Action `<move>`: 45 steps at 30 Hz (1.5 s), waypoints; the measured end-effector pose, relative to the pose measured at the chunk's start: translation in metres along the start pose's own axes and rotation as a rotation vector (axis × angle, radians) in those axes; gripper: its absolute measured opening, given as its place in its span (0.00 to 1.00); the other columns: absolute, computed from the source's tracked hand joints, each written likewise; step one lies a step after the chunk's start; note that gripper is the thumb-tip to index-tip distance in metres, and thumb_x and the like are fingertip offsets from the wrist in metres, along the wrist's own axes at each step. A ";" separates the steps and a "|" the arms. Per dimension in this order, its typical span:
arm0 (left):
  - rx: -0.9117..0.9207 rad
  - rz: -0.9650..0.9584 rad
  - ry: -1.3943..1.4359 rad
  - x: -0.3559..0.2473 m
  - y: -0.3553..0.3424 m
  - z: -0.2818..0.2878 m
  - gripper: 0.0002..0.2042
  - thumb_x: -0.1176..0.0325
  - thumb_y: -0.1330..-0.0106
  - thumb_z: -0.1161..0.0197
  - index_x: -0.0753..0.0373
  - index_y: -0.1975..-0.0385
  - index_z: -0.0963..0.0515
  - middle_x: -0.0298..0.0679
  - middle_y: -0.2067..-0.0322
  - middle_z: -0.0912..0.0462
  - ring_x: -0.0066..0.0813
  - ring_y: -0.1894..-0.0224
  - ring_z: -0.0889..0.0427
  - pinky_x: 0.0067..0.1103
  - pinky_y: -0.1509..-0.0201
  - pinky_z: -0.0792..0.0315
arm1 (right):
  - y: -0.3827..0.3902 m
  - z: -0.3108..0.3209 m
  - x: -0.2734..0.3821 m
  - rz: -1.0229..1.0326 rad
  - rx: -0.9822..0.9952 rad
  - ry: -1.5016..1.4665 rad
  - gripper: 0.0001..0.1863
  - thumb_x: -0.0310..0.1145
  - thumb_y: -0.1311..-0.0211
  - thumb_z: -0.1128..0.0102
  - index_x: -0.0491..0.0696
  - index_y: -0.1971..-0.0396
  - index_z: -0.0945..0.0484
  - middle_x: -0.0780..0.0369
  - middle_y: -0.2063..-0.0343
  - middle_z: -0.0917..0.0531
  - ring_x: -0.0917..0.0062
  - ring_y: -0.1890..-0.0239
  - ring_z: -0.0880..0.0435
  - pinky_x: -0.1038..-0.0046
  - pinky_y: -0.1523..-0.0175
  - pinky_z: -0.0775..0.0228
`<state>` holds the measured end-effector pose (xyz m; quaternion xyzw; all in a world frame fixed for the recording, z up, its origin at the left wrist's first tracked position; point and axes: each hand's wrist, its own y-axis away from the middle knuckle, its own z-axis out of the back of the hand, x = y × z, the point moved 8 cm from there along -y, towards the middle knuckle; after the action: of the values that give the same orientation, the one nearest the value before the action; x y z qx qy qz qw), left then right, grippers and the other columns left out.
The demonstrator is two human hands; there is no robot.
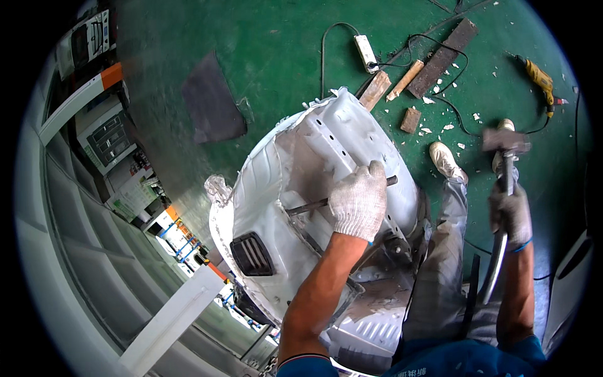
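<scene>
Lying near-horizontal, chisel [314, 204] tip points lower-left.

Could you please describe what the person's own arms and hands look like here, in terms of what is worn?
The left hand wears a white knitted work glove; the right hand a greyer, dirtier one with a blue cuff edge. Both forearms are bare, with short blue sleeves at the upper arms.
</scene>
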<state>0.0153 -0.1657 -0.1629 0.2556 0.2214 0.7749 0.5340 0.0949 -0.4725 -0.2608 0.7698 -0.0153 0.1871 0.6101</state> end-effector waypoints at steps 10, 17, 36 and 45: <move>0.025 0.050 0.031 0.005 -0.003 0.002 0.07 0.65 0.38 0.36 0.54 0.62 0.23 0.41 0.72 0.15 0.47 0.70 0.12 0.39 0.70 0.19 | 0.024 -0.036 0.016 0.072 -0.029 -0.075 0.10 0.23 0.48 0.41 0.46 0.65 0.29 0.67 0.84 0.28 0.83 0.90 0.31 0.80 0.86 0.37; 0.043 0.033 0.021 0.004 -0.003 0.005 0.07 0.67 0.39 0.36 0.54 0.62 0.23 0.43 0.72 0.15 0.47 0.70 0.12 0.41 0.69 0.20 | 0.044 -0.120 0.007 -0.194 0.476 0.164 0.13 0.17 0.49 0.30 0.44 0.67 0.26 0.63 0.81 0.22 0.78 0.85 0.24 0.75 0.81 0.31; -0.085 -0.095 0.061 -0.005 0.016 0.011 0.05 0.65 0.39 0.37 0.57 0.67 0.22 0.38 0.77 0.17 0.36 0.73 0.13 0.33 0.68 0.20 | 0.045 -0.083 -0.030 -0.180 0.158 0.099 0.11 0.17 0.51 0.35 0.44 0.71 0.28 0.63 0.83 0.23 0.80 0.88 0.24 0.77 0.85 0.34; 0.009 -0.093 0.161 0.003 0.010 0.020 0.07 0.67 0.36 0.38 0.57 0.60 0.21 0.42 0.74 0.17 0.42 0.71 0.12 0.37 0.72 0.20 | 0.025 -0.022 -0.002 0.016 0.011 0.040 0.11 0.24 0.48 0.38 0.46 0.67 0.31 0.67 0.84 0.30 0.83 0.91 0.33 0.79 0.88 0.35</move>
<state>0.0199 -0.1649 -0.1413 0.1842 0.2789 0.7664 0.5486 0.0806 -0.4583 -0.2334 0.7689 -0.0080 0.2075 0.6048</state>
